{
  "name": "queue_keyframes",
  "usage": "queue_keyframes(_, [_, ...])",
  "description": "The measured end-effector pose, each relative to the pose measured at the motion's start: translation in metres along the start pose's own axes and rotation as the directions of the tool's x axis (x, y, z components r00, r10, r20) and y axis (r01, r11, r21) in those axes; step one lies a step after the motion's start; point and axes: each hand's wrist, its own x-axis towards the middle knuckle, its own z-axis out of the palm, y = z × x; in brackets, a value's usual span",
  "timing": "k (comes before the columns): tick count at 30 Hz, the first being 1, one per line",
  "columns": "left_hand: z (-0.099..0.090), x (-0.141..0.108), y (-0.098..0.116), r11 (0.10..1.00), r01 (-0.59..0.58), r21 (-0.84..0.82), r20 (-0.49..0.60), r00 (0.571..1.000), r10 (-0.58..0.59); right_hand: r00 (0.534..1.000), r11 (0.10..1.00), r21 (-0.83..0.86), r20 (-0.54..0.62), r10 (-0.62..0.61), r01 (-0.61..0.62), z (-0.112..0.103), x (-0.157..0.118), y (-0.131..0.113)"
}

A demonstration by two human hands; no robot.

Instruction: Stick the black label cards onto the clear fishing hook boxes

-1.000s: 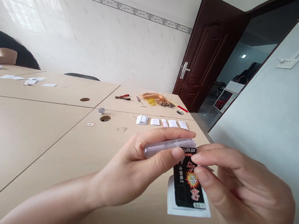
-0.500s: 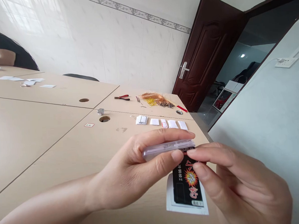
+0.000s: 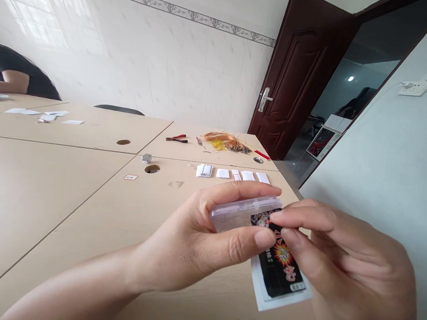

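Observation:
My left hand (image 3: 217, 236) is closed around a flat clear plastic box (image 3: 234, 220), with the thumb on its near face and fingers over the top edge. A black label (image 3: 279, 266) printed with red characters and a yellow burst overlaps the right end of that face. White backing sheets (image 3: 262, 300) show behind its lower part. My right hand (image 3: 332, 249) pinches the label's right edge between thumb and forefinger, close to my left thumb. Whether the label is stuck to the box, I cannot tell.
Beyond my hands, several small white stacks of cards (image 3: 223, 173) lie in a row. Farther back are red-handled pliers (image 3: 177, 139) and a bundle of copper-coloured strands (image 3: 221, 139). A cable hole (image 3: 152, 169) opens in the table (image 3: 75, 196). A person (image 3: 26, 74) sits far left.
My left hand has tilted the box so more of its near face shows. The label and its backing have shifted slightly right, with my right hand still pinching the edge.

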Motion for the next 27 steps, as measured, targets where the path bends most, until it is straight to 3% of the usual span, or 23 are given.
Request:
queue_keyframes(10, [0.0004, -0.0009, -0.0001, 0.983, -0.077, 0.166, -0.005, 0.997, 0.079, 1.0, 0.999, -0.032, -0.007, -0.005, 0.005, -0.0004, 0.0012, -0.0014])
queue_keyframes(27, [0.001, -0.0017, -0.0012, 0.972, -0.096, 0.215, -0.024, 0.994, 0.103, 0.999, 0.994, -0.099, -0.001, -0.045, 0.045, 0.0002, 0.005, -0.003])
